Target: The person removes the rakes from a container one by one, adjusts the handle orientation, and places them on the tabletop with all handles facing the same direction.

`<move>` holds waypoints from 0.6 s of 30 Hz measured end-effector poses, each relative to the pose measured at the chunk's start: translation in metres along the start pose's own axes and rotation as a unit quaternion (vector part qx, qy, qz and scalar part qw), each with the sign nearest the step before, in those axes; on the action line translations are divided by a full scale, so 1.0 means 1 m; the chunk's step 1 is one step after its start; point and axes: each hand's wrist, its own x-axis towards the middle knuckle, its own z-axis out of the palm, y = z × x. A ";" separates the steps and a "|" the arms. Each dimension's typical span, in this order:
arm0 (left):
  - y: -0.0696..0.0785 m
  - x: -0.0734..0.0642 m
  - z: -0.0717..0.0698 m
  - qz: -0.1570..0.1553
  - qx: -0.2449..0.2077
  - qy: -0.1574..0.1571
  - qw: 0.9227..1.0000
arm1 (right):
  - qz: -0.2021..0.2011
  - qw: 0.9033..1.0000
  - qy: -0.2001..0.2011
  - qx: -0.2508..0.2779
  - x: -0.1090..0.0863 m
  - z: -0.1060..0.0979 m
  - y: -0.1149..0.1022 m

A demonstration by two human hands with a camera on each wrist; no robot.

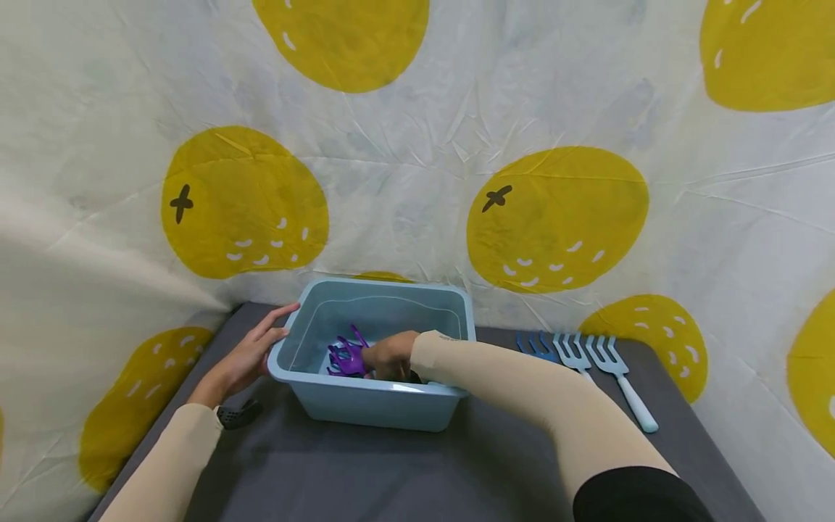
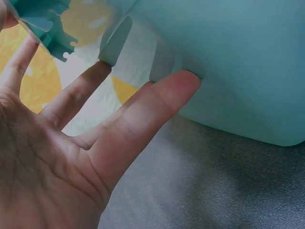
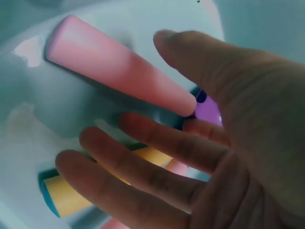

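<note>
Fruit-printed fabric hangs behind a grey table bearing a pale blue bin. The left hand, fingers extended, touches the bin's left end; the right hand is inside, fingers loosely parted, gripping nothing. 3 forks lie to its right. Purple prongs and a pink handle lie in the bin.

The bin looks like smooth moulded plastic, its walls satiny and its rim and floor catching glossy highlights. Inside, the purple prongs have a slick plastic sheen, while the pink handle and the yellow handle look smooth and softly satin. The pale fork on the table has a smooth, coated-looking surface. The table's covering is matt, finely woven cloth; the backdrop is creased fabric with a faint sheen, and the sleeve is smooth, matt cloth.
</note>
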 end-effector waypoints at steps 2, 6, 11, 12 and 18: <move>-0.001 0.000 0.000 -0.002 0.001 0.001 1.000 | -0.004 1.000 0.006 -0.001 0.000 0.002 0.000; -0.002 0.000 0.001 0.000 0.000 0.003 1.000 | -0.007 1.000 0.025 -0.008 0.001 0.006 -0.001; -0.002 0.000 0.000 0.002 -0.004 0.006 1.000 | -0.013 0.999 0.049 -0.011 0.002 0.008 -0.004; -0.002 0.000 0.000 0.002 -0.004 0.006 1.000 | -0.013 0.999 0.052 -0.010 0.002 0.008 -0.005; -0.002 -0.001 0.002 0.000 -0.003 0.009 1.000 | -0.008 0.998 0.061 0.003 0.007 0.010 -0.006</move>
